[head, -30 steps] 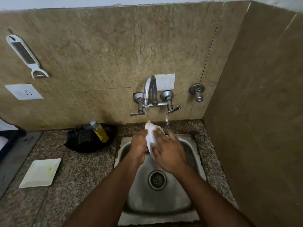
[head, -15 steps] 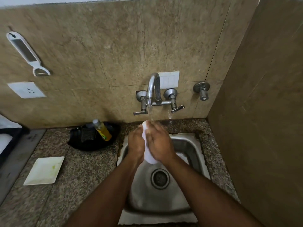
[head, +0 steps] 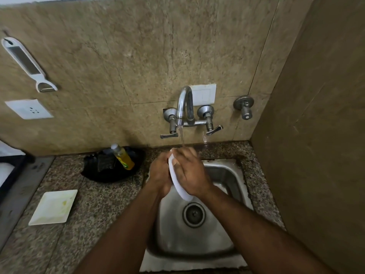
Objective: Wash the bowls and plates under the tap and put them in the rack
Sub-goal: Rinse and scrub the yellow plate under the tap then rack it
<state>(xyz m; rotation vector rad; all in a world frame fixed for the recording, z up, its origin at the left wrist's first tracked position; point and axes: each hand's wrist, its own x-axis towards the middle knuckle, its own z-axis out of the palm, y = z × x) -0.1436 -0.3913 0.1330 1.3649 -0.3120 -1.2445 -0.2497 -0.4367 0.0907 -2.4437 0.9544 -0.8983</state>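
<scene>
A white plate (head: 178, 182) stands on edge over the steel sink (head: 229, 175), clasped between both hands. My left hand (head: 159, 173) presses its left face. Flat against its right face lies my right hand (head: 192, 173). Water runs from the wall tap (head: 184, 103) onto the plate's top edge and my fingers. A dirty square white plate (head: 54, 207) with yellowish smears lies on the granite counter to the left. The rack's dark corner (head: 11, 165) shows at the far left edge.
A black dish (head: 98, 173) behind the sink's left side holds a scrubber and a yellow soap bottle (head: 123, 157). On the wall hang a white peeler (head: 27, 64) and a socket (head: 29, 109). A second valve (head: 244, 107) juts right of the tap. A side wall closes in on the right.
The plate and both hands have shifted slightly back toward the tap, and my right hand has slid up over the plate's face. Water keeps running.
</scene>
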